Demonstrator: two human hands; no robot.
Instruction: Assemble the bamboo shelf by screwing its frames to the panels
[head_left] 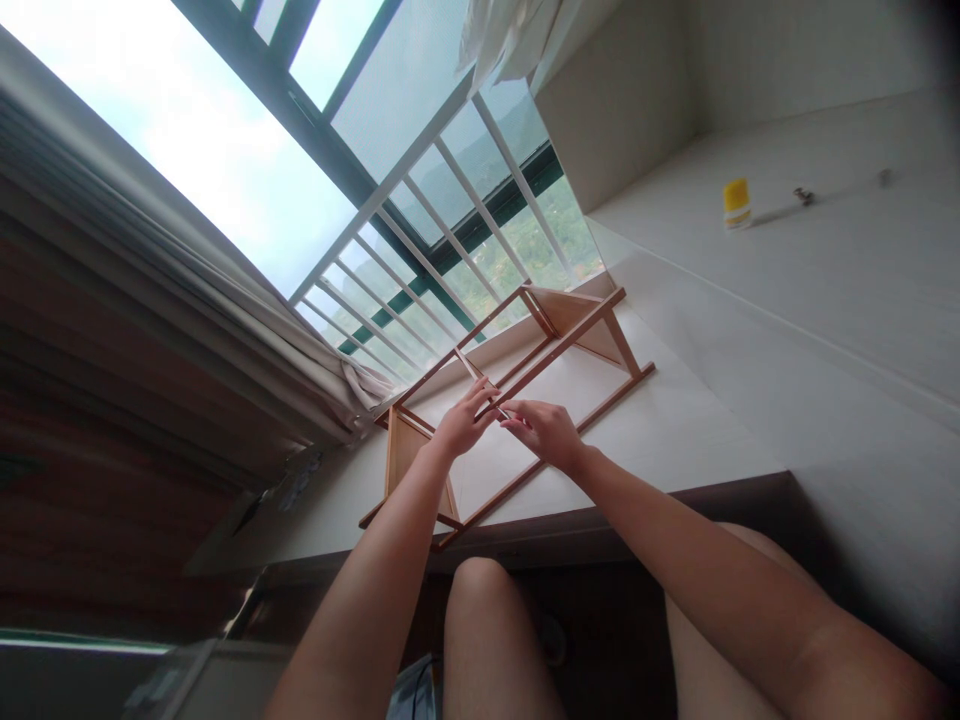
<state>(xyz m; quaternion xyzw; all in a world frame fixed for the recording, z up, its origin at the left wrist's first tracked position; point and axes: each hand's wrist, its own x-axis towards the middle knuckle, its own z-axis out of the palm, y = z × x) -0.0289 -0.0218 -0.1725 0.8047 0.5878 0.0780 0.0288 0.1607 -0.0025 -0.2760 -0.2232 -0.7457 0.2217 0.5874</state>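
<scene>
A brown wooden rack frame lies on its side on the white sill, with a panel at each end. My left hand grips its upper long rail near the middle, the fingers bent over the wood. Close beside it, my right hand is closed, thumb and fingers pinching a small thin metallic piece against the same rail. That piece is mostly covered by the fingers, so I cannot make out its kind.
On the white surface at the right stand a small yellow-and-white bottle and a small dark metal part. Behind the rack is a white railing before the window. A grey curtain hangs at the left. My knees are below the sill's edge.
</scene>
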